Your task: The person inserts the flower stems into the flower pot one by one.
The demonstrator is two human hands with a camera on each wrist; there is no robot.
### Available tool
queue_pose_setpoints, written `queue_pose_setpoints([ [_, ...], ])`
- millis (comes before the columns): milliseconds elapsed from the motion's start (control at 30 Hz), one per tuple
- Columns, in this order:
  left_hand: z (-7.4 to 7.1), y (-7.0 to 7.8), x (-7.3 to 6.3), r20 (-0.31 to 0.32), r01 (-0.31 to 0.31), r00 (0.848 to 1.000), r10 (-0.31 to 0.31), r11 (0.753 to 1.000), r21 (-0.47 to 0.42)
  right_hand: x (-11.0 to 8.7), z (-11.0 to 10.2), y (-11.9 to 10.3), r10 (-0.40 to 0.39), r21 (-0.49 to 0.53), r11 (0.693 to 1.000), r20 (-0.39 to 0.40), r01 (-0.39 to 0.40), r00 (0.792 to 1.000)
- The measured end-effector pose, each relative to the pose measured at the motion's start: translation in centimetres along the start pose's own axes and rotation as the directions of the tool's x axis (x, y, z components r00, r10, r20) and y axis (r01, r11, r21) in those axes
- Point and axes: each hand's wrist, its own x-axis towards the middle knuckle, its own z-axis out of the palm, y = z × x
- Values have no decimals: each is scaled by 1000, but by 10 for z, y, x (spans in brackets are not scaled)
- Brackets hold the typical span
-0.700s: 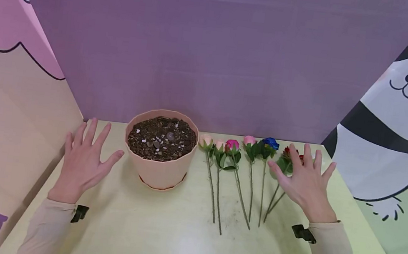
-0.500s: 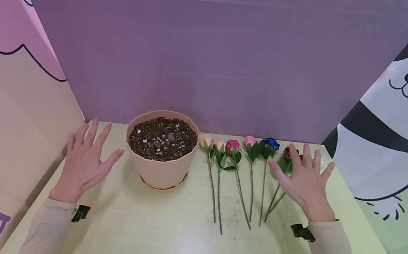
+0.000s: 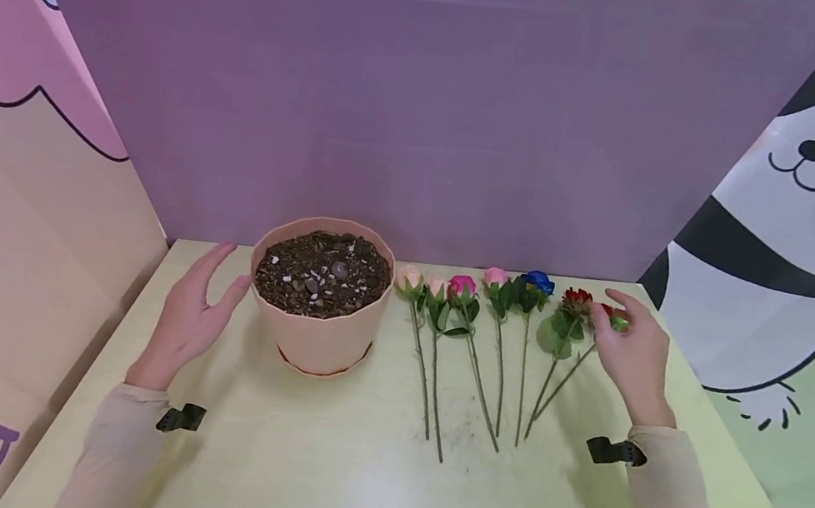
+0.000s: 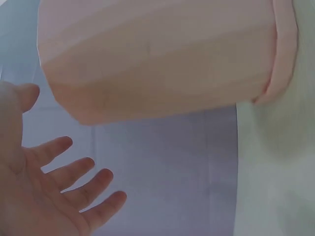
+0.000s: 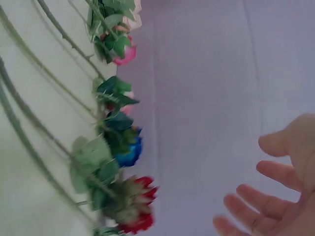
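Observation:
In the head view my left hand (image 3: 182, 327) hovers left of a pink flowerpot (image 3: 325, 347) filled with dark soil. Its fingers are extended with the thumb apart, and the left wrist view shows a gap between the hand (image 4: 51, 189) and the pot wall (image 4: 157, 73). My right hand (image 3: 633, 359) is raised over the right end of a row of artificial roses, fingers relaxed and holding nothing. It partly hides the rightmost flower (image 3: 621, 319). Just left of it lies a red rose (image 3: 577, 301), then a blue rose (image 3: 538, 282).
Further left in the row lie a pink rose (image 3: 495, 277), a magenta rose (image 3: 462, 286) and two pale roses, stems toward me. The pale table (image 3: 323, 462) meets a purple backdrop (image 3: 423, 113) behind. Printed panels stand at both sides.
Both hands have turned from palms down with fingers spread to more sideways. My left hand has shifted right toward the pot; the right hand has uncovered the red rose.

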Motion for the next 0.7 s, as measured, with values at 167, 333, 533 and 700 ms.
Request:
queue_pose_setpoints([
  [167, 11, 0, 4, -21, 24, 999, -28, 988, -155, 7, 0, 31, 194, 96, 976, 32, -196, 980],
  [333, 19, 2, 5, 26, 95, 996, -91, 963, -252, 11, 7, 60, 335, 191, 914, 144, -359, 931],
  [533, 22, 3, 7, 28, 118, 993, -115, 932, -344, 17, 21, 86, 445, 228, 843, 212, -487, 870],
  [700, 27, 2, 7, 18, 126, 991, -129, 914, -386, 18, 26, 106, 514, 226, 793, 251, -566, 820],
])
